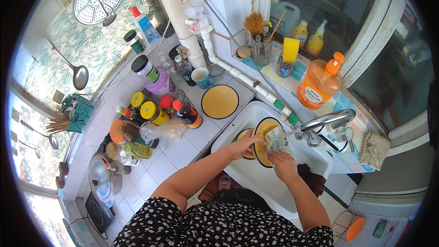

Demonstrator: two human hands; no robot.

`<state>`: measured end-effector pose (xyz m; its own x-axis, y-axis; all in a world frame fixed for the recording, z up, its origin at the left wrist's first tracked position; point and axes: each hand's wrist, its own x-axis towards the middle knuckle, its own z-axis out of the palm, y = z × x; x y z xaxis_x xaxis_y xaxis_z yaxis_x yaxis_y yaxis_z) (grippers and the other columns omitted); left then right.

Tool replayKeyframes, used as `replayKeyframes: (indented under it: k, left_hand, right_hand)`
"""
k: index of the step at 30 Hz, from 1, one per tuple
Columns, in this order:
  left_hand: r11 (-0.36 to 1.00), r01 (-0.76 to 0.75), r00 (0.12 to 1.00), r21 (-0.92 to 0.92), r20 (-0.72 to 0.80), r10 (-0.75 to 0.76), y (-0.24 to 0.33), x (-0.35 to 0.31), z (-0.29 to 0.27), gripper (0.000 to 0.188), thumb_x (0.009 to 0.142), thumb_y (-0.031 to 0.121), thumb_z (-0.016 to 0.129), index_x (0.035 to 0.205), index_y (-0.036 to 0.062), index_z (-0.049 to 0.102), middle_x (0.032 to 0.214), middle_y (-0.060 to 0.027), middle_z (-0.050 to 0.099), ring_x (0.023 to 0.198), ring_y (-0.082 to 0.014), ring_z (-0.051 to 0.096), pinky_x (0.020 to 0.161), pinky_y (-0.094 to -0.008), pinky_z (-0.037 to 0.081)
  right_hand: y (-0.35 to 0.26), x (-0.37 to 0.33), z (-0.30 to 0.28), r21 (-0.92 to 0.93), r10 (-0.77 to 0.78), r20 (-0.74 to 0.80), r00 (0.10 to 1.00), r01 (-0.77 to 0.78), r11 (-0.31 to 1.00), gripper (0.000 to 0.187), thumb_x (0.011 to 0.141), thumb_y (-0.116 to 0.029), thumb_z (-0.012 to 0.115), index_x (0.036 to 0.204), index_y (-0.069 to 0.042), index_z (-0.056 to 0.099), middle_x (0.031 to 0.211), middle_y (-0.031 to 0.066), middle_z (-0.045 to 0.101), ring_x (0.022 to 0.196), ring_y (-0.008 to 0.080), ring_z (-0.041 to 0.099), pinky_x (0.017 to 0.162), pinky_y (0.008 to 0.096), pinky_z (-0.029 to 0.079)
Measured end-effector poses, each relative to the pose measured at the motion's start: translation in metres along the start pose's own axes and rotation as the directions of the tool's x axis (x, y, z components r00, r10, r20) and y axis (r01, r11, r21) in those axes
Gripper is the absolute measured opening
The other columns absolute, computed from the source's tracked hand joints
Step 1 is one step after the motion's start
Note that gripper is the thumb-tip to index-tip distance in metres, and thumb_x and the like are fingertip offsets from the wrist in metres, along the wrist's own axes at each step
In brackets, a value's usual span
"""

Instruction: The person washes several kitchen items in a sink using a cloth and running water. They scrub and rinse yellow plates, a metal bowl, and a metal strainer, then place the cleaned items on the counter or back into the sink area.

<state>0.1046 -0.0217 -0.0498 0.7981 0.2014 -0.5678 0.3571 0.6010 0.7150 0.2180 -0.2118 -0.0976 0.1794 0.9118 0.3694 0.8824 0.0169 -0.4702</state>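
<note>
Over the white sink point(240, 170), my left hand point(242, 147) grips the left edge of a yellow plate point(261, 129) with a dark blue rim, which is tilted up. My right hand point(282, 164) presses a pale, wet-looking cloth point(278, 141) against the plate's right side; its fingers are bent round the cloth. Below and behind the left hand, part of another yellow dish point(245, 134) shows in the sink. The chrome faucet point(327, 120) reaches toward the plate from the right, and a stream of water seems to fall onto the cloth.
Left of the sink, a yellow plate point(219, 102) lies on the tiled counter near a blue cup point(202, 78). Several sauce bottles and jars point(154, 112) crowd farther left. An orange pump bottle point(318, 84) stands behind the faucet; a striped cloth point(374, 150) hangs at right.
</note>
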Motion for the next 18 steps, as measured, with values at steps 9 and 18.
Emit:
replayKeyframes:
  k: [9,18]
  left_hand:
    - [0.99,0.014,1.0,-0.141,0.025,-0.01,-0.039,0.022,-0.019,0.063,0.078,0.034,0.056,0.132,0.0162,0.028,0.114,-0.0075,0.049,0.102,-0.0213,0.054,0.079,-0.0382,0.048]
    - [0.957,-0.08,0.99,-0.278,-0.137,0.042,-0.062,0.022,0.017,0.062,0.078,0.031,0.058,0.13,0.0182,0.027,0.115,-0.0066,0.047,0.108,-0.0193,0.049,0.084,-0.0384,0.046]
  right_hand:
    - [-0.051,0.028,0.001,0.246,0.26,0.121,0.958,-0.283,0.927,0.023,0.076,-0.012,0.062,0.098,-0.008,0.061,0.101,0.0099,0.063,0.091,0.03,0.06,0.077,0.0361,0.048]
    - [-0.057,0.04,0.009,0.244,0.566,0.194,0.801,-0.598,0.763,0.027,0.078,-0.017,0.061,0.104,-0.013,0.06,0.101,0.0129,0.062,0.091,0.0318,0.059,0.077,0.0383,0.047]
